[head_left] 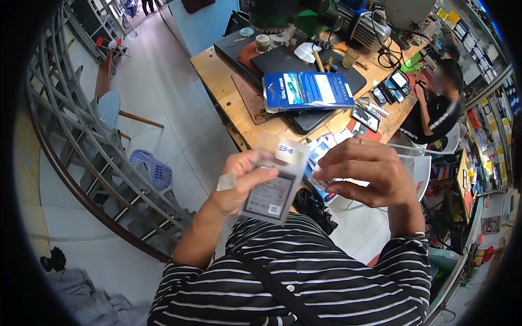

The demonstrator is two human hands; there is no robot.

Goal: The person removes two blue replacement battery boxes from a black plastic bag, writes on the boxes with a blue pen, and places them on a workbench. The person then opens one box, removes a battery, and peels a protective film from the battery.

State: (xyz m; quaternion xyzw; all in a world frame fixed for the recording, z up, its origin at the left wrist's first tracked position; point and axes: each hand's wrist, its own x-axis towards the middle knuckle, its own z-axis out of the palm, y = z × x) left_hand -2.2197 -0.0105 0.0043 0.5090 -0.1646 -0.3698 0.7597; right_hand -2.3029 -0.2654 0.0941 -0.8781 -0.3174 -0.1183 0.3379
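My left hand grips a clear plastic packet in front of my chest. Inside it lies a flat dark rectangular phone battery with pale print, and my thumb presses across the front. A small pale translucent piece shows at the back of the same hand; whether it is stuck there or held between fingers, I cannot tell. Just right of the packet, my right hand hovers with curved fingers apart, touching nothing that I can make out. A ring is on one of its fingers.
Beyond my hands stands a wooden workbench bearing a blue box, dark laptops, phones and tools. A seated person works at its right. A black plastic bag is below my hands; a stair railing curves along the left.
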